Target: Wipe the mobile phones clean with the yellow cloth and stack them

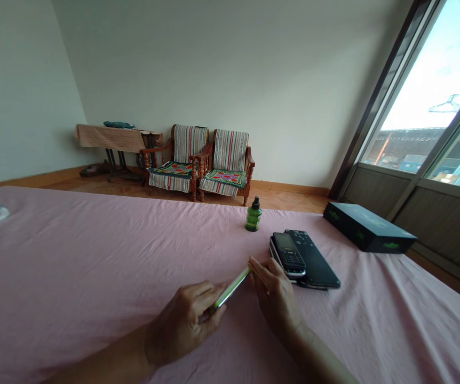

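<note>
Being held to the near left of the keypad phone (290, 253), a slim green-edged object (232, 289) is clasped at one end by the left hand (184, 320) and pinched at the other by the right hand (276, 293). It might be dropped if the grips were loosened; the keypad phone might be nudged by the right hand, poised just beside it.

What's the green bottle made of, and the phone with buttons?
The bottle looks like glossy plastic, maybe glass: its green sides seem partly see-through. The phone looks like plastic, being dark and faintly shiny; its silvery edge could be metal or coated plastic.
</note>
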A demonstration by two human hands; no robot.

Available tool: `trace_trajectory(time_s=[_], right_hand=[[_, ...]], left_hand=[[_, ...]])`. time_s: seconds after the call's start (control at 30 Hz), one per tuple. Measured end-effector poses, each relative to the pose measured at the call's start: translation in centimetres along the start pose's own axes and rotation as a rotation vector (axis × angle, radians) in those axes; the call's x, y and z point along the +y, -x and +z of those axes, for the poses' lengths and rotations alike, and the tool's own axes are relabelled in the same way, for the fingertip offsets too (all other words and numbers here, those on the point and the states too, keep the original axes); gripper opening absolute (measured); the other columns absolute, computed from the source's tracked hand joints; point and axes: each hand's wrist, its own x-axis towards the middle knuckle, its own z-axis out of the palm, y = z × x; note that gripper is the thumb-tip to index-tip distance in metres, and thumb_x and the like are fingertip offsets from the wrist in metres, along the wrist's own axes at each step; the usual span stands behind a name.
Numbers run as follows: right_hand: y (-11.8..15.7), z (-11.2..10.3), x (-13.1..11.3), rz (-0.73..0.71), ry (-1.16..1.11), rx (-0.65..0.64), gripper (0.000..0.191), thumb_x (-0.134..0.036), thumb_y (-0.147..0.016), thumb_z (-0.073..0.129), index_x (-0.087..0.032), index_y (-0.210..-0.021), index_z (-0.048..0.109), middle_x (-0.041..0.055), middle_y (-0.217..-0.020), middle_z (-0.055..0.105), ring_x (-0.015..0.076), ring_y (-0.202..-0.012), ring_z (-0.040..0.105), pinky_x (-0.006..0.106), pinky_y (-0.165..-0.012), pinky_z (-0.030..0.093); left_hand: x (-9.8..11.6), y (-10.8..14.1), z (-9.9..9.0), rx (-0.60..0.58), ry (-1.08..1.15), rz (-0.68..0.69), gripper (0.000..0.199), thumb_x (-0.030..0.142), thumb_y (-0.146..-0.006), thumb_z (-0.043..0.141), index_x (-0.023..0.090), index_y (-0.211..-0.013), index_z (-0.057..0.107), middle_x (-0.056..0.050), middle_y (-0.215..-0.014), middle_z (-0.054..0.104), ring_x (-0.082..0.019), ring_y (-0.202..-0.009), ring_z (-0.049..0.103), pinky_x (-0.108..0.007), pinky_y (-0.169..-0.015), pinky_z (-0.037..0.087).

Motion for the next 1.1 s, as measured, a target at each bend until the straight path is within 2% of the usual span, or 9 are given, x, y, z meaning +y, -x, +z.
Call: trace_trajectory(time_s=[0.1, 0.23, 0.4, 0.57, 0.73, 0.87, 0.97, 1.03, 1.1], right_hand=[[-0.2, -0.1, 0.4, 0.011, 0.016, 0.025, 0.032, -0.017, -0.091, 0.042, -0.015, -0.113, 0.065, 0.0038, -0.075, 0.051, 0.0145, -0.064, 0.052, 0.025, -0.060, 0.045], [1.3, 0.5, -1.8, -0.087, -0.082, 0.038, 0.034, -0.011, -0.090, 0.040, -0.016, -0.113, 0.064, 0.0068, -0.079, 0.055, 0.0164, -0.071, 0.055, 0.025, -0.062, 0.047], [2.9, 1.1, -4.6, -0.199, -0.154, -0.078, 0.040, -0.008, -0.086, 0.043, -0.017, -0.121, 0.059, 0.0112, -0.090, 0.060, 0.0206, -0.079, 0.058, 0.029, -0.066, 0.051], [1.1, 0.4, -1.9, -0.098, -0.047, -0.001, 0.034, -0.012, -0.089, 0.040, -0.016, -0.113, 0.064, 0.0090, -0.084, 0.058, 0.0181, -0.075, 0.056, 0.029, -0.068, 0.050], [0.0, 0.0, 0.3, -0.018, 0.005, 0.045, 0.033, -0.015, -0.090, 0.041, -0.015, -0.114, 0.064, 0.0051, -0.076, 0.054, 0.0152, -0.066, 0.054, 0.025, -0.060, 0.047], [1.5, 0.5, -1.9, -0.095, -0.080, -0.022, 0.037, -0.010, -0.089, 0.040, -0.016, -0.119, 0.060, 0.0089, -0.086, 0.057, 0.0183, -0.077, 0.056, 0.028, -0.067, 0.049], [3.0, 0.8, -4.5, -0.190, -0.145, -0.079, 0.040, -0.008, -0.087, 0.040, -0.016, -0.122, 0.057, 0.0119, -0.092, 0.058, 0.0204, -0.080, 0.057, 0.029, -0.066, 0.051], [3.4, 0.8, -5.5, -0.239, -0.154, -0.097, 0.041, -0.008, -0.086, 0.041, -0.016, -0.123, 0.056, 0.0122, -0.090, 0.059, 0.0210, -0.079, 0.057, 0.030, -0.065, 0.052], [3.1, 0.6, -5.5, -0.246, -0.148, -0.096, 0.040, -0.007, -0.086, 0.041, -0.017, -0.120, 0.058, 0.0115, -0.088, 0.060, 0.0208, -0.079, 0.057, 0.030, -0.065, 0.052]], left_hand=[[-0.2, 0.1, 0.1, -0.012, 0.009, -0.001, 0.027, 0.013, -0.090, 0.046, 0.016, -0.114, 0.059, -0.003, -0.077, 0.060, -0.013, -0.068, 0.058, -0.021, -0.065, 0.049], [-0.1, 0.0, 0.2, 0.002, 0.025, 0.023, 0.025, 0.012, -0.090, 0.046, 0.017, -0.111, 0.059, -0.004, -0.081, 0.062, -0.015, -0.073, 0.060, -0.023, -0.073, 0.050], [0.1, -0.1, 0.2, 0.024, 0.026, 0.006, 0.015, 0.014, -0.089, 0.048, 0.015, -0.086, 0.063, -0.002, -0.070, 0.058, -0.014, -0.063, 0.057, -0.021, -0.059, 0.047], [-0.2, 0.0, 0.2, 0.009, 0.053, 0.005, 0.027, 0.014, -0.090, 0.046, 0.016, -0.114, 0.059, -0.003, -0.078, 0.062, -0.014, -0.070, 0.059, -0.023, -0.070, 0.050], [-0.5, 0.2, 0.2, -0.028, 0.039, -0.018, 0.021, 0.016, -0.090, 0.046, 0.015, -0.105, 0.062, -0.004, -0.077, 0.061, -0.014, -0.067, 0.056, -0.023, -0.066, 0.048], [-0.4, 0.1, 0.3, -0.022, 0.071, -0.018, 0.024, 0.013, -0.089, 0.047, 0.016, -0.110, 0.059, -0.004, -0.082, 0.062, -0.014, -0.071, 0.058, -0.023, -0.069, 0.048], [-0.3, 0.1, 0.3, -0.026, 0.087, -0.035, 0.011, 0.015, -0.089, 0.051, 0.016, -0.088, 0.061, -0.001, -0.073, 0.058, -0.013, -0.065, 0.055, -0.021, -0.062, 0.044], [-0.3, 0.1, 0.3, -0.027, 0.088, -0.034, 0.017, 0.017, -0.088, 0.053, 0.016, -0.072, 0.057, 0.000, -0.068, 0.054, -0.012, -0.062, 0.053, -0.020, -0.058, 0.041], [-0.4, 0.0, 0.3, -0.025, 0.086, -0.030, 0.019, 0.017, -0.088, 0.052, 0.016, -0.070, 0.056, 0.000, -0.067, 0.053, -0.012, -0.062, 0.052, -0.020, -0.058, 0.040]])
